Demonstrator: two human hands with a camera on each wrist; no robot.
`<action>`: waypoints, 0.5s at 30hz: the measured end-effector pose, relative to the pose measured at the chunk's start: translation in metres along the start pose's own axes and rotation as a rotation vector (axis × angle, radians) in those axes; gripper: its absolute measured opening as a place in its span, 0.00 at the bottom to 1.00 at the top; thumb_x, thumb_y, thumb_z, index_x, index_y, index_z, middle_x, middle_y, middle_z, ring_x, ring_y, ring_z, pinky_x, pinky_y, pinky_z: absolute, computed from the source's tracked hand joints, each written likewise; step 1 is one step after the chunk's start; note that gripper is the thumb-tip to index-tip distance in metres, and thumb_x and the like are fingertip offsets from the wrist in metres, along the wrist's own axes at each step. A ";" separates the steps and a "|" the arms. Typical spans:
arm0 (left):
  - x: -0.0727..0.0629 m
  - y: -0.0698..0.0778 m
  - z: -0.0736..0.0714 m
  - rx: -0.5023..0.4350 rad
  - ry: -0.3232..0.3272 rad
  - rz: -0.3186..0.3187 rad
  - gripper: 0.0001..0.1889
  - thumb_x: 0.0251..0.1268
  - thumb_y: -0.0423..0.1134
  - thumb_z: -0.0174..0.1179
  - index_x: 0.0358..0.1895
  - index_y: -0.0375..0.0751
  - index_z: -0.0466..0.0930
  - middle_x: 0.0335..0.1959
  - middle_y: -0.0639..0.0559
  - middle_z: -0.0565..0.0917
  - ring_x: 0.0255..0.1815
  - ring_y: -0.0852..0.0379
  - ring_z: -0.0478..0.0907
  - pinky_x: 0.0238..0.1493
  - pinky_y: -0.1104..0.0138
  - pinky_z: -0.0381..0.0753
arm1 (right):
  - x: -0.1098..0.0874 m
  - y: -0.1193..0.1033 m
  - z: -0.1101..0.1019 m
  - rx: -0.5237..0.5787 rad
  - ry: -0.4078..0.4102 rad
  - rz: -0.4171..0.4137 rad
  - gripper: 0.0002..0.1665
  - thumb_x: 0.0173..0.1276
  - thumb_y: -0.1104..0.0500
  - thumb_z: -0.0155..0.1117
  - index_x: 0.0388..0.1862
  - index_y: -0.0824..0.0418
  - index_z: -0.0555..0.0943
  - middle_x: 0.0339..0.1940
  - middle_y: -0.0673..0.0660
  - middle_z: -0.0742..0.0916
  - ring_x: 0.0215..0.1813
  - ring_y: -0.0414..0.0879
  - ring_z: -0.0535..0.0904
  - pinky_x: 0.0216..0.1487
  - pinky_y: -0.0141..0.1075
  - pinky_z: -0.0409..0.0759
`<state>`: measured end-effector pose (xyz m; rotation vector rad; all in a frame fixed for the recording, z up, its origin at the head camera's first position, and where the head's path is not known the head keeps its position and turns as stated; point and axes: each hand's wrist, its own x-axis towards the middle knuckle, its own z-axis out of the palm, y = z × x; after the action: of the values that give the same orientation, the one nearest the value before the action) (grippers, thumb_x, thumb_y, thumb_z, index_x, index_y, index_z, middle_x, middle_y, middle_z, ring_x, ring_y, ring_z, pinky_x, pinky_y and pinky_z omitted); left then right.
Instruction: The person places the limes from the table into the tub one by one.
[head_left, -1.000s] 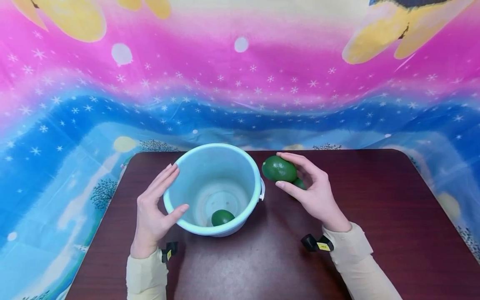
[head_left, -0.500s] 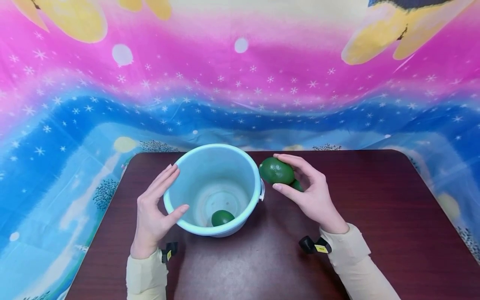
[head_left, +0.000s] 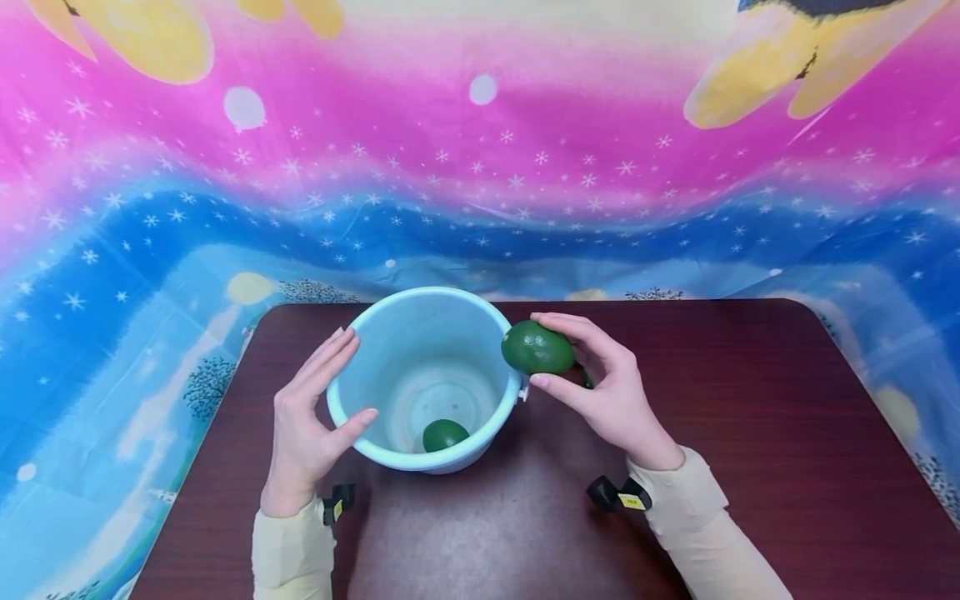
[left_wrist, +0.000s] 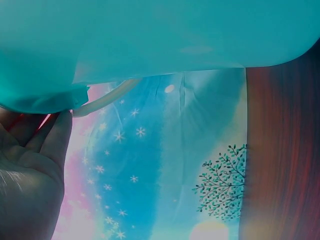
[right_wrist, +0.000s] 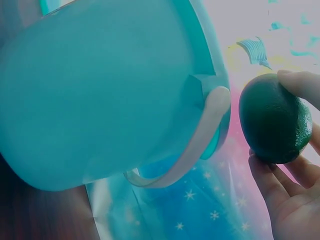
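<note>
Fingers [head_left: 579, 324] on the right hand [head_left: 618, 400] are clamped on a green fruit [head_left: 537, 347] beside the bucket [head_left: 423, 329], left hand's [head_left: 311, 417] just touching the rim [head_left: 408, 460], thumb and fingers spread wide.

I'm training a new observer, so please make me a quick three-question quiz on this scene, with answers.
1. Multiple choice: what does the right hand hold? A) a spoon; B) a green fruit; C) a towel.
2. True or false: the left hand also holds a fruit.
3. Count: how many fruits are visible inside the bucket?

Key:
1. B.
2. False; its fingers are at the bucket's rim.
3. One, a second green fruit.
</note>
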<state>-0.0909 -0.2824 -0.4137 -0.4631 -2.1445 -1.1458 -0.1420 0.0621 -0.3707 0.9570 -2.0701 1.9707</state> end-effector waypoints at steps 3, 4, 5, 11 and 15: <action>0.005 0.014 -0.001 -0.011 0.004 0.004 0.41 0.60 0.63 0.68 0.62 0.27 0.80 0.62 0.33 0.80 0.68 0.32 0.70 0.67 0.69 0.69 | 0.001 0.000 0.003 0.017 -0.004 -0.013 0.38 0.54 0.83 0.71 0.66 0.71 0.76 0.66 0.65 0.80 0.63 0.57 0.78 0.60 0.41 0.79; 0.006 0.018 -0.001 -0.014 0.005 0.004 0.40 0.61 0.62 0.68 0.61 0.26 0.80 0.62 0.33 0.80 0.68 0.31 0.70 0.67 0.69 0.69 | 0.001 0.000 0.003 0.021 -0.006 -0.016 0.38 0.54 0.83 0.71 0.66 0.71 0.76 0.66 0.65 0.80 0.63 0.57 0.78 0.60 0.41 0.79; 0.008 0.021 -0.001 -0.015 0.006 0.004 0.40 0.61 0.62 0.68 0.61 0.26 0.80 0.61 0.32 0.80 0.68 0.30 0.71 0.67 0.70 0.69 | 0.001 0.000 0.004 0.023 -0.007 -0.019 0.39 0.54 0.83 0.71 0.66 0.71 0.76 0.66 0.65 0.80 0.64 0.57 0.77 0.60 0.41 0.79; 0.009 0.026 -0.002 -0.011 0.005 -0.001 0.41 0.61 0.63 0.68 0.61 0.26 0.80 0.61 0.32 0.80 0.67 0.30 0.71 0.67 0.70 0.68 | 0.000 0.004 0.007 0.035 -0.012 -0.024 0.40 0.53 0.84 0.72 0.67 0.70 0.76 0.66 0.64 0.79 0.65 0.58 0.76 0.61 0.42 0.78; 0.008 0.024 -0.002 -0.009 0.002 -0.008 0.40 0.61 0.62 0.68 0.61 0.26 0.80 0.62 0.33 0.80 0.68 0.31 0.71 0.67 0.70 0.68 | -0.002 0.014 0.006 0.045 -0.017 -0.019 0.42 0.53 0.84 0.72 0.68 0.66 0.77 0.67 0.61 0.79 0.65 0.59 0.75 0.62 0.44 0.78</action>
<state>-0.0826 -0.2705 -0.3930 -0.4580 -2.1419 -1.1604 -0.1455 0.0561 -0.3840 1.0024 -2.0259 2.0144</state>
